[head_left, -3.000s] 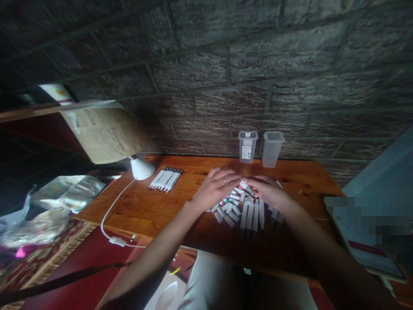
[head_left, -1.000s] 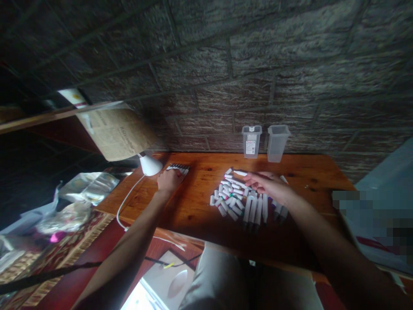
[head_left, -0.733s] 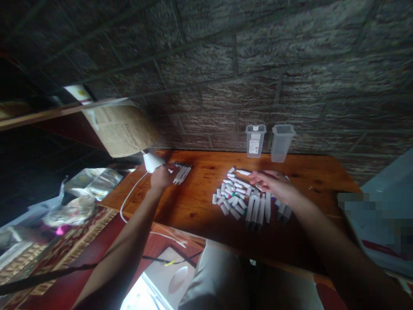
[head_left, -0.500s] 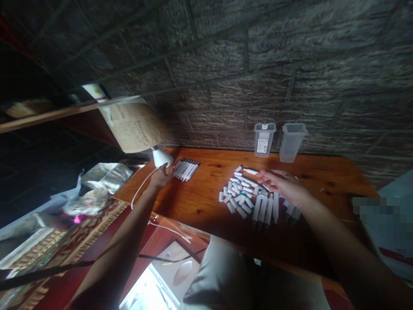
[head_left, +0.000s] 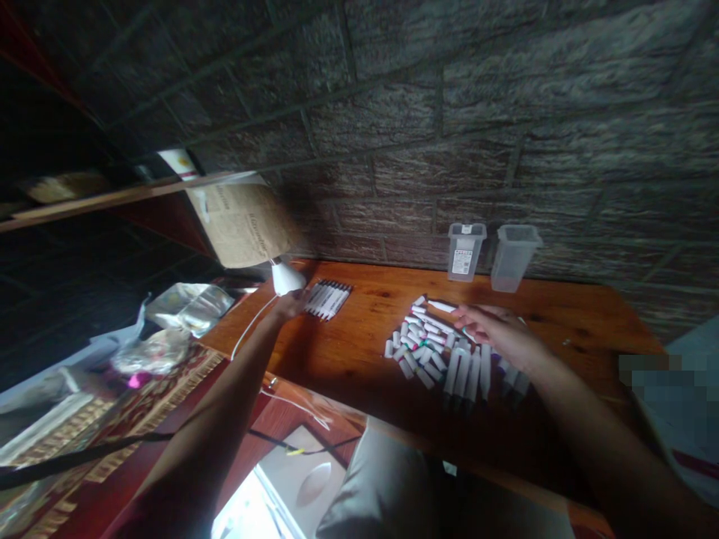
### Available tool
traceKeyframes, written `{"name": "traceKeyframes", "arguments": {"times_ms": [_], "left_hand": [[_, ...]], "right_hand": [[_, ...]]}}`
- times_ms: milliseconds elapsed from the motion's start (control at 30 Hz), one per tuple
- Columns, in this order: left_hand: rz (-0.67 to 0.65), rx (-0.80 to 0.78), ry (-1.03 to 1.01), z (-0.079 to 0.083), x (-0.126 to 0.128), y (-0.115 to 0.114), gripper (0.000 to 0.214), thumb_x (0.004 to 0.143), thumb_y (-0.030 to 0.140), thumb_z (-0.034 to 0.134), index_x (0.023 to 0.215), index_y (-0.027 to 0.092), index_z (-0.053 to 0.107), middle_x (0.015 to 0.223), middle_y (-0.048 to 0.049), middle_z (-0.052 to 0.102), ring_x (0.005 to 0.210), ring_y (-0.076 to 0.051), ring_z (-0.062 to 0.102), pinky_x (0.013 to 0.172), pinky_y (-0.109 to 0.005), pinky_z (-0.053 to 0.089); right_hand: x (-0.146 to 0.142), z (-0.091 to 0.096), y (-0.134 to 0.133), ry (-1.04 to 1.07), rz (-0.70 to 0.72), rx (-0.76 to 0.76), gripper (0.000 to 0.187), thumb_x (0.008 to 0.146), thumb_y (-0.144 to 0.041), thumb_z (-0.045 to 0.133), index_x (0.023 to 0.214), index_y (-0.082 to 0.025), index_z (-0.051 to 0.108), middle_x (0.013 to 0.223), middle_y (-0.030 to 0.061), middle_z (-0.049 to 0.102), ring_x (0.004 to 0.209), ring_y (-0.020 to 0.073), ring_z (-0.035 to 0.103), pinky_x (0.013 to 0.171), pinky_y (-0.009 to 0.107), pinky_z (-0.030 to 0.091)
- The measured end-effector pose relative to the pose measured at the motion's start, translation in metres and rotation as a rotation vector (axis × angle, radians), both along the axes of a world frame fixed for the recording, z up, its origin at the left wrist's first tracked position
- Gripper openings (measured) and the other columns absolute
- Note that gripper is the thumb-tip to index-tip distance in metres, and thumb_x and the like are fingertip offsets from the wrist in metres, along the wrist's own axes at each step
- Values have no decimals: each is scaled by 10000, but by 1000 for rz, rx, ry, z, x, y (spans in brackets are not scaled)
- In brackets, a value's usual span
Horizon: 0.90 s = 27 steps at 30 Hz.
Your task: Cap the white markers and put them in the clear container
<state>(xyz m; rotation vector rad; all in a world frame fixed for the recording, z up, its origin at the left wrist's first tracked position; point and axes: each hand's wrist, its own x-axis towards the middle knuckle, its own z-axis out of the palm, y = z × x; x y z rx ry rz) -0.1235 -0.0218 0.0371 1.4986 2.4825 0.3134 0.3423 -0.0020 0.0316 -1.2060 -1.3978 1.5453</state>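
Note:
On the wooden table (head_left: pixel 359 352), my left hand (head_left: pixel 290 304) reaches far left, at the near end of a neat row of white markers (head_left: pixel 329 299) and just below a white lamp base (head_left: pixel 287 278). Its fingers are too dim to read. My right hand (head_left: pixel 495 329) lies with its fingers stretched out over a loose pile of white markers and caps (head_left: pixel 432 348). Some markers in that pile lie side by side, pointing toward me.
Two clear plastic containers (head_left: pixel 465 251) (head_left: pixel 512 257) stand against the brick wall at the back. A white cord (head_left: pixel 247 337) runs off the table's left edge. A newspaper (head_left: pixel 244 224) hangs from a shelf, with foil bags (head_left: pixel 188 305) to the left. A blurred object lies at the right.
My left hand left the pile, carried a marker to the row at the left and stays by the lamp base. My right hand stayed on the pile. The view shifted left.

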Motion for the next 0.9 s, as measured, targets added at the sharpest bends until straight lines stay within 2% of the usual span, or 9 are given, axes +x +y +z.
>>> {"name": "traceKeyframes", "arguments": {"times_ms": [133,233,300,367,433,533,633,767,900], "left_hand": [[-2,-19,17,1,1,2,345,961,397,502,1149,139,634,1106,-94,659,1001,-234,643,834,-373,538],[-20,-7,57,1,1,1,425,984,421,376,1055,142,688,950,-92,706,949,-242,669,776,-301,515],[-34,1,83,0,3,1,457,971,444,356,1077,145,685,942,-99,718,951,-251,674,781,-301,512],[-49,21,115,-2,6,1,513,951,480,354,1182,121,638,1046,-138,713,1041,-278,656,849,-327,504],[-73,57,146,-5,12,4,610,926,517,375,1325,83,533,1242,-185,647,1208,-302,579,957,-346,464],[-153,29,194,-13,24,11,825,881,599,411,1483,42,321,1526,-216,390,1441,-324,319,1118,-370,328],[-218,-89,223,-20,33,20,1045,814,707,438,1537,9,151,1617,-239,136,1505,-358,82,1183,-438,195],[-217,-157,210,-26,33,31,1100,775,780,410,1558,62,119,1627,-220,75,1502,-380,69,1175,-496,178],[-236,-191,210,-28,23,37,1087,796,777,365,1551,30,137,1625,-235,53,1498,-389,77,1174,-463,187]], "right_hand": [[1,3,-1,-28,-9,-13,340,764,-510,672,899,-214,769,877,60,763,700,143,612,619,232,455],[1,2,0,-21,0,-2,344,771,-512,664,903,-212,768,888,61,762,697,141,611,609,229,448],[1,1,1,-5,-1,-9,342,771,-509,668,898,-207,767,875,61,759,681,133,601,599,224,440],[1,0,1,14,-3,-15,341,762,-506,680,885,-200,765,858,62,755,664,126,588,588,221,432],[0,1,1,20,-1,-14,346,753,-509,689,882,-197,764,857,64,755,660,127,583,583,222,430],[0,3,-1,-6,-3,-3,355,757,-514,684,900,-199,766,869,71,758,671,135,592,590,229,441],[0,4,-2,-28,-6,8,362,764,-513,676,909,-194,768,873,82,760,666,139,593,590,233,447],[1,-1,1,3,13,3,369,764,-520,676,918,-198,769,866,73,762,643,131,588,585,230,442],[1,-5,4,46,29,-6,374,765,-525,677,916,-194,767,845,66,757,601,117,564,548,222,415]]}}
